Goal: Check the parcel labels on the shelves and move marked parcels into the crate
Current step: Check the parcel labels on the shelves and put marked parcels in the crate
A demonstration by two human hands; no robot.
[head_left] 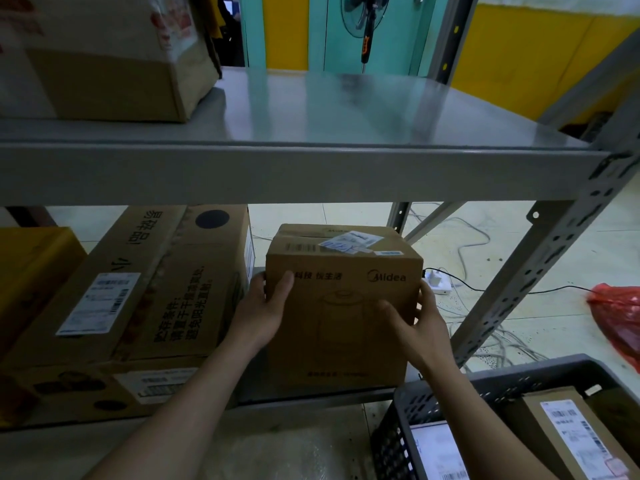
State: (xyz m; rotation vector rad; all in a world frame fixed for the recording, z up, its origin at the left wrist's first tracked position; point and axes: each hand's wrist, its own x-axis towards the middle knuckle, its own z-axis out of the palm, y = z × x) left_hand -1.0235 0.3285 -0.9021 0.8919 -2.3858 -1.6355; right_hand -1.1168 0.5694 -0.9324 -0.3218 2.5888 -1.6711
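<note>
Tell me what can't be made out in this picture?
- Label on the Midea box, head view: print too small and blurred to read.
- Crate: cut off by the bottom and right edges, so its contents show only partly.
- Box sides under the left hand and right hand: covered by the hands.

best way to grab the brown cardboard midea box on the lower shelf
Grip the brown cardboard Midea box by its two vertical side faces, from the front, as the left hand and right hand do: flat upright sides, open access.
</note>
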